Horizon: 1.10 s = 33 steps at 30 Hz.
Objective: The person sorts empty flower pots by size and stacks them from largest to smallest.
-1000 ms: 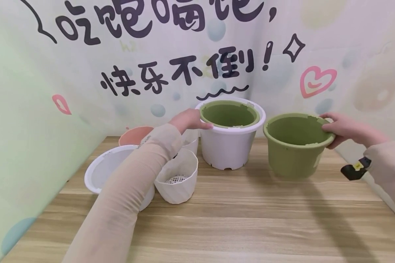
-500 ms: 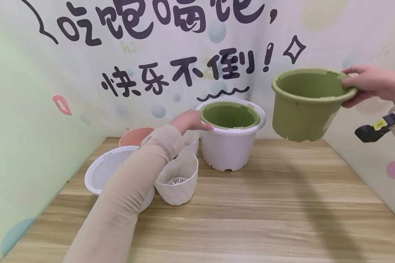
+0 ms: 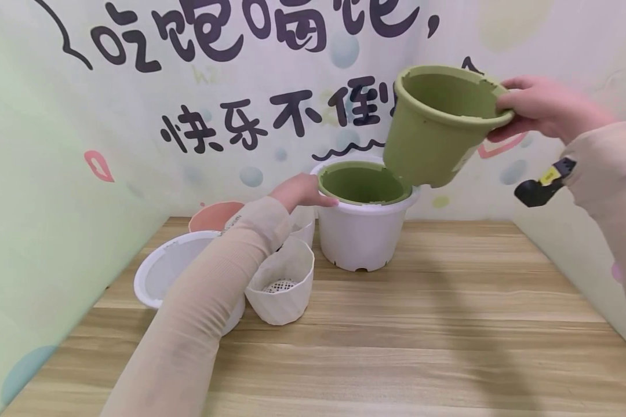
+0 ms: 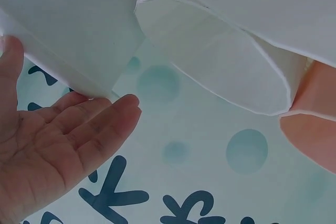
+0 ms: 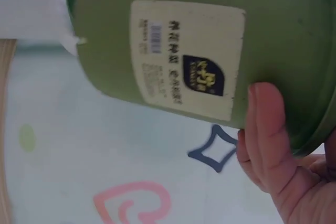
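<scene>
In the head view, my right hand (image 3: pixel 539 110) grips a green flowerpot (image 3: pixel 433 142) by its right rim, thumb inside and fingers along the outer wall. The pot is in the air and tilted, its base overlapping the right rim of a white flowerpot (image 3: pixel 357 237). A second green flowerpot (image 3: pixel 365 179) sits nested in that white one, which stands on the table. My left hand (image 3: pixel 305 190) touches the white pot's left rim; the left wrist view shows its fingers fairly straight against it. A label (image 5: pixel 186 59) shows on the held pot in the right wrist view.
Left of the nested pots stand a small white faceted pot (image 3: pixel 281 304) with a mesh base, another small white pot (image 3: pixel 304 223) behind it, a wide white pot (image 3: pixel 148 275) and an orange pot (image 3: pixel 214 215). A printed cloth (image 3: pixel 281 139) hangs behind the wooden table (image 3: pixel 396 353).
My right hand has lifted the green flowerpot from low over the table's right side, then carried it left and tilted it over the nested pots. My left hand has stayed in place.
</scene>
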Tool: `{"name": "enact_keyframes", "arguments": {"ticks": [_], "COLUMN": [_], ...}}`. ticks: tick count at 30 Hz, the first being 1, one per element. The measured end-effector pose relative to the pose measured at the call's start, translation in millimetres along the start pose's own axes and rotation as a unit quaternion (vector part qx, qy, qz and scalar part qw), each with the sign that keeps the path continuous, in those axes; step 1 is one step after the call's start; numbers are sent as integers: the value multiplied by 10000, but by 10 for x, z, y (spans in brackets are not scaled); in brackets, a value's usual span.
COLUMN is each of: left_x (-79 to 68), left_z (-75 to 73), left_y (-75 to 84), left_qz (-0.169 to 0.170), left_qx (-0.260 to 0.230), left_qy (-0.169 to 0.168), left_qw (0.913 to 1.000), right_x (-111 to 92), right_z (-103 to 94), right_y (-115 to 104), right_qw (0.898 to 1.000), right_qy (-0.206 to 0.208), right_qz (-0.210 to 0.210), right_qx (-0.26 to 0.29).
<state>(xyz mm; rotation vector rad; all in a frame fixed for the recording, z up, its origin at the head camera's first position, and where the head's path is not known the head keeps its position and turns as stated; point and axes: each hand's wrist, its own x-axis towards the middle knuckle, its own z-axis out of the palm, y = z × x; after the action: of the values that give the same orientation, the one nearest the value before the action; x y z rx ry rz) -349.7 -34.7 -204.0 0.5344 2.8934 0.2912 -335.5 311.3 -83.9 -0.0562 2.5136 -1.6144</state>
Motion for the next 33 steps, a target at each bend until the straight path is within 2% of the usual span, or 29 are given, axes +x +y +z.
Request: {"name": "enact_keyframes", "arguments": {"ticks": [9, 15, 18, 25, 33], "left_x": [15, 15, 12, 10, 17], "left_z": [0, 2, -4, -12, -13], "left_y": [-21, -23, -17, 3, -11], "left_qz": [20, -1, -1, -20, 44], "left_qx": [34, 30, 49, 240, 295], "left_qy": [-23, -50, -62, -38, -27], "left_qw": [10000, 10000, 10000, 9997, 9996], "right_x": [162, 319, 406, 590, 680], "right_z": [666, 1003, 1117, 1299, 1435], "right_y": [-8, 89, 177, 426, 585], "right_qw": [9995, 9993, 9991, 9994, 9988], "right_qy": [171, 221, 205, 122, 86], "right_qz": [-226, -308, -342, -223, -58], "right_qx": [146, 51, -153, -248, -489]}}
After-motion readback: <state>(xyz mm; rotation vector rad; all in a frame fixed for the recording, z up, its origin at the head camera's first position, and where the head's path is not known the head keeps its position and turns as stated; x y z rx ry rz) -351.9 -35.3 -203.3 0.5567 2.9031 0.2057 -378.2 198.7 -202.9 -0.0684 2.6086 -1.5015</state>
